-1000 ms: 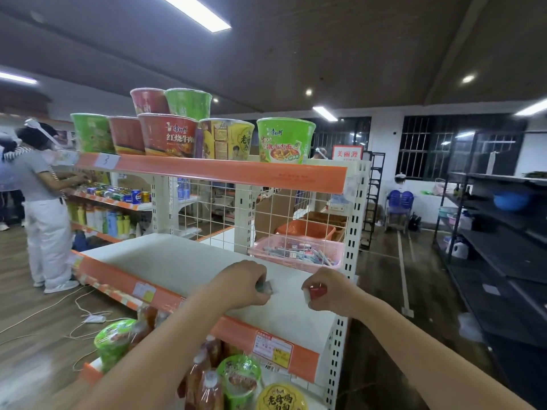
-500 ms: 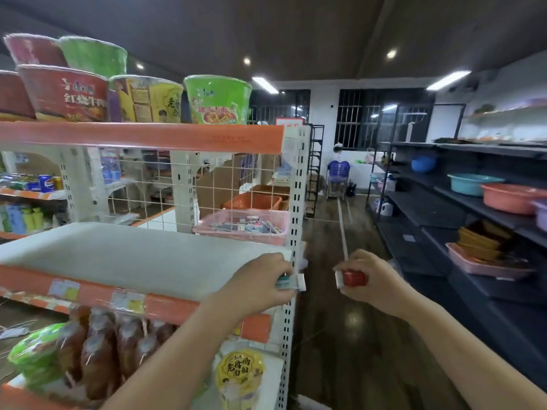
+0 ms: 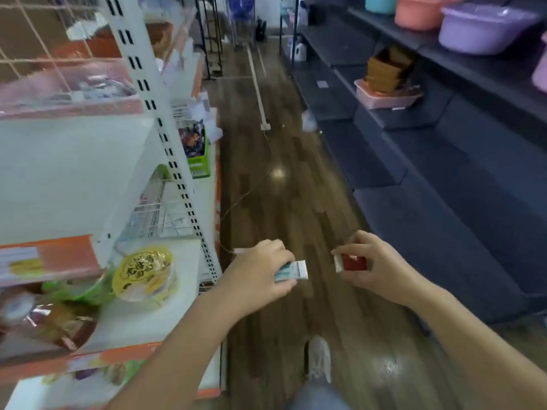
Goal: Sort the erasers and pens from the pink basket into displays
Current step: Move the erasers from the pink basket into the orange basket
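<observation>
Nearest, at six o'clock in the view, one shoe [image 3: 319, 355] stands on the wooden floor [image 3: 296, 187]. Just above it both hands are held out over the aisle. The left hand [image 3: 257, 270], at about seven o'clock, has its fingers curled round a blue-sleeved eraser [image 3: 293, 270] whose white end pokes out toward the right. The right hand [image 3: 381, 266], at about five o'clock, pinches a red-sleeved eraser [image 3: 350, 263] between thumb and fingers. The two erasers are near each other but apart. That makes two erasers, one per hand, and no pens in hand.

At eight o'clock a yellow snack packet [image 3: 145, 273] lies on a lower shelf. Above it, at nine o'clock, is the white shelf [image 3: 74, 173], and at ten o'clock the pink basket [image 3: 71, 106] sits at its back. There is one such basket; its contents are a blurred jumble that cannot be counted.

To the right, from two to four o'clock, runs dark shelving [image 3: 444, 202] with one pink tray [image 3: 384, 99] and, at one o'clock, three basins: a purple basin [image 3: 482, 28], an orange basin [image 3: 420, 10] and a teal basin [image 3: 380, 1].

The task looks barely begun for these pieces. Both erasers are out of the basket but not yet set in any display, and no display is identifiable here. Whatever remains in the basket is left to sort, pens included.
</observation>
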